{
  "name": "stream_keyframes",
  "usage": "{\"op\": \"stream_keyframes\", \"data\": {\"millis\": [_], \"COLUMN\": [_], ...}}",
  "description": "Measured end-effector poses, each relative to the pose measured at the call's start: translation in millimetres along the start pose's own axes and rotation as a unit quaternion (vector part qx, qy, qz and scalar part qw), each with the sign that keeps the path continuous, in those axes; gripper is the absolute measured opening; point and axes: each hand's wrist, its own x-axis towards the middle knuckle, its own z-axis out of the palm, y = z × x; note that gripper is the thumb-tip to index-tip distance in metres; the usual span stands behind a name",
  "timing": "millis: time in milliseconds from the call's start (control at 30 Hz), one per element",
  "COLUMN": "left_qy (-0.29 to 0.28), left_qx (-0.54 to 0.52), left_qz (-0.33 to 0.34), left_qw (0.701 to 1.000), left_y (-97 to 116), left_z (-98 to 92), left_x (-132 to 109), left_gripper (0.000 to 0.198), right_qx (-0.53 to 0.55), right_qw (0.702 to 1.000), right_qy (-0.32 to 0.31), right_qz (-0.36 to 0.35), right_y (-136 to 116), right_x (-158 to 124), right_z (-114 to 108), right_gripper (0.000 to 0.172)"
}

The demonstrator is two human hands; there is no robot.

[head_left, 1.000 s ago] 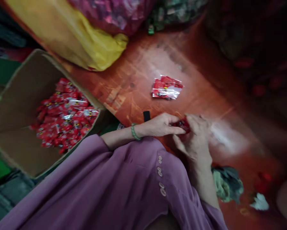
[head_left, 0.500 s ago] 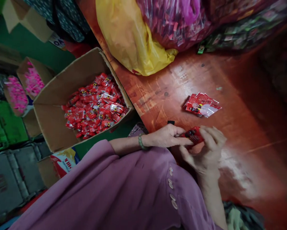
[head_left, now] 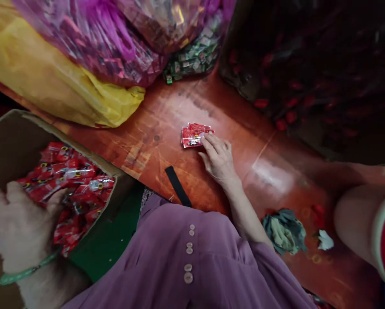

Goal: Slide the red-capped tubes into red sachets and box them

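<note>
My left hand [head_left: 22,227], with a green bead bracelet at the wrist, is over the cardboard box [head_left: 6,124] at the left. Its fingers are spread, thumb apart, above a heap of small red clear-wrapped packets [head_left: 79,171]; nothing shows in its grasp. On the table, my right hand [head_left: 217,158] rests its fingertips on the right edge of a small stack of flat, shiny red packets [head_left: 192,135]. The thumb stays apart, below the stack. A black strip [head_left: 178,186] lies on the table near my body.
A yellow plastic bag [head_left: 67,90] and a clear-pink bag of packets [head_left: 115,56] stand at the back of the red-brown table [head_left: 166,111]. Dark container with red pieces [head_left: 285,98] is at the right. A crumpled cloth [head_left: 284,231] and a blurred red-and-white cylindrical object [head_left: 372,231] are nearer.
The view has swung right. Both hands held a red packet together; now they are apart, the left over the box without it and the right at the stack.
</note>
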Motion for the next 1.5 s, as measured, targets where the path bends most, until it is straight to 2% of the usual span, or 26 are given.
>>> {"op": "stream_keyframes", "data": {"millis": [67, 100, 133, 167, 267, 333, 400, 467, 533, 633, 700, 733, 833, 933, 1000, 1100, 1167, 1233, 1400, 1500], "left_qy": [0.019, 0.019, 0.025, 0.060, 0.012, 0.005, 0.006, 0.005, 0.011, 0.043, 0.054, 0.051, 0.021, -0.015, -0.027, -0.038, -0.064, -0.089, -0.087, -0.070], "left_qx": [0.064, 0.052, 0.011, -0.040, -0.096, -0.096, -0.084, -0.073, -0.075, -0.102, -0.115, -0.118, -0.126, -0.129, -0.126, -0.108, -0.081, -0.056, -0.029, -0.026], "left_qz": [-0.001, 0.044, 0.119, 0.216, 0.383, 0.438, 0.472, 0.499, 0.517, 0.508, 0.484, 0.473, 0.453, 0.459, 0.470, 0.472, 0.462, 0.453, 0.443, 0.444], "left_qw": [0.998, 0.997, 0.993, 0.974, 0.919, 0.894, 0.877, 0.863, 0.852, 0.854, 0.866, 0.872, 0.882, 0.879, 0.873, 0.874, 0.881, 0.885, 0.892, 0.893], "left_y": [18.8, 33.1, 49.7, 68.1, 122.0, 146.7, 157.9, 159.5, 157.6, 158.1, 161.2, 163.1, 167.6, 169.4, 170.2, 172.7, 175.0, 176.6, 174.8, 172.6], "left_z": [24.3, 42.8, 64.2, 87.0, 150.5, 179.8, 196.0, 201.9, 201.9, 200.1, 200.3, 200.6, 200.8, 198.8, 196.4, 191.9, 188.9, 187.0, 190.4, 193.6], "left_x": [11.3, 18.5, 25.9, 33.2, 50.7, 58.8, 65.6, 71.8, 76.6, 79.9, 80.5, 80.8, 83.3, 87.2, 89.0, 89.2, 88.5, 87.8, 87.4, 87.2], "left_gripper": [0.036, 0.042, 0.043, 0.040, 0.040, 0.037, 0.032, 0.032, 0.036, 0.025, 0.015, 0.012, 0.006, 0.012, 0.017, 0.018, 0.019, 0.019, 0.022, 0.020], "right_qx": [-0.010, -0.014, -0.017, -0.022, -0.047, -0.069, -0.089, -0.098, -0.081, 0.025, 0.118, 0.130, 0.047, -0.038, -0.068, -0.097, -0.104, -0.115, -0.165, -0.165], "right_qw": [1.000, 0.999, 0.999, 0.999, 0.998, 0.996, 0.994, 0.992, 0.994, 0.997, 0.989, 0.989, 0.986, 0.965, 0.956, 0.957, 0.959, 0.959, 0.962, 0.962], "right_qy": [-0.027, -0.037, -0.044, -0.046, -0.030, -0.008, 0.015, 0.026, 0.010, -0.058, -0.090, -0.068, 0.011, -0.017, -0.047, -0.073, -0.069, -0.060, -0.029, -0.022], "right_qz": [0.002, 0.000, -0.003, -0.009, -0.037, -0.053, -0.067, -0.075, -0.068, -0.048, -0.023, 0.016, 0.162, 0.261, 0.280, 0.264, 0.255, 0.252, 0.217, 0.216], "right_y": [8.2, 10.7, 12.4, 13.4, 13.8, 11.7, 7.8, 3.7, 2.7, 15.3, 35.7, 48.9, 93.2, 132.3, 150.3, 162.5, 161.7, 155.9, 133.1, 120.1], "right_x": [8.8, 12.1, 14.4, 15.5, 13.7, 11.0, 9.1, 9.0, 11.2, 22.6, 39.8, 52.2, 102.5, 161.0, 194.7, 224.5, 227.0, 217.0, 164.3, 131.3], "right_z": [7.8, 10.9, 13.5, 15.5, 18.6, 19.6, 19.8, 17.5, 9.8, -15.2, -37.5, -48.2, -70.1, -73.0, -67.8, -55.4, -46.5, -39.0, -29.1, -25.9], "right_gripper": [0.037, 0.036, 0.035, 0.034, 0.033, 0.032, 0.031, 0.031, 0.029, 0.021, 0.023, 0.025, 0.033, 0.058, 0.070, 0.072, 0.071, 0.068, 0.042, 0.038]}}
